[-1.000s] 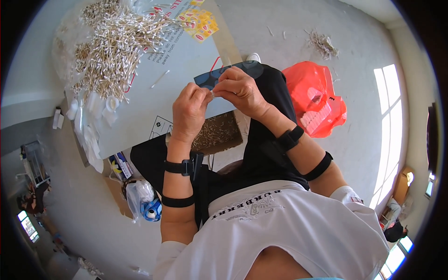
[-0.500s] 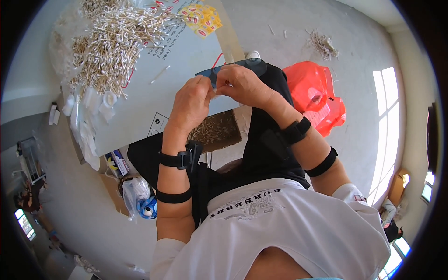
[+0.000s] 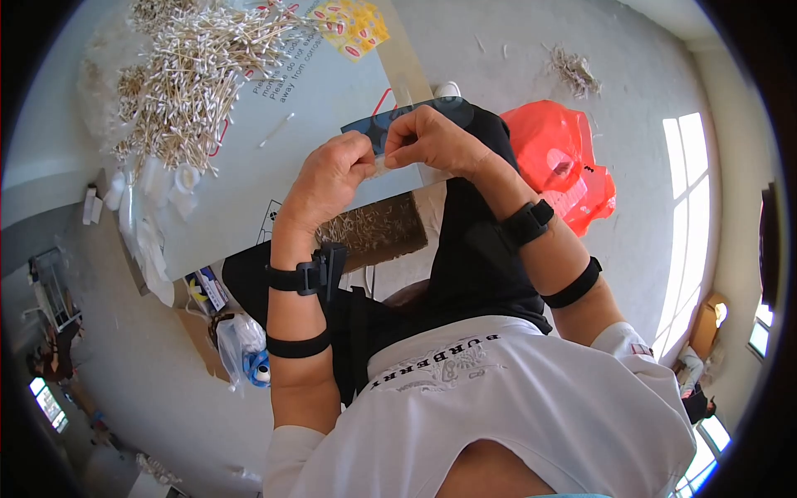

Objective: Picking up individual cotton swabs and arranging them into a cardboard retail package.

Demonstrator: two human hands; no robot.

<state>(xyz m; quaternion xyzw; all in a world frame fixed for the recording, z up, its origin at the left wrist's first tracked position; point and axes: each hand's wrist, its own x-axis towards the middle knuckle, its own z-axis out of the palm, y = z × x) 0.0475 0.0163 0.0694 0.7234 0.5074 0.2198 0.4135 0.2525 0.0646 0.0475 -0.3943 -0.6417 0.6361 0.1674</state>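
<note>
My left hand and my right hand are close together over the table edge, thumbs and forefingers pinched. Between them stretches a small piece of clear, thin plastic, perhaps a bag; what is inside, if anything, is too small to tell. Beneath my right hand lies a dark, see-through sheet with round shapes on it. Below my hands sits an open brown box with many small pale bits in it. A big heap of cotton swabs covers the far left of the table, and one loose swab lies nearer.
The grey table also holds yellow printed packaging and small clear plastic containers. On the floor are a red plastic bag, a scattered heap of swabs and a carton with plastic-wrapped items.
My hands have drawn slightly apart, the left one moving left and down. More of the clear plastic between them shows now.
</note>
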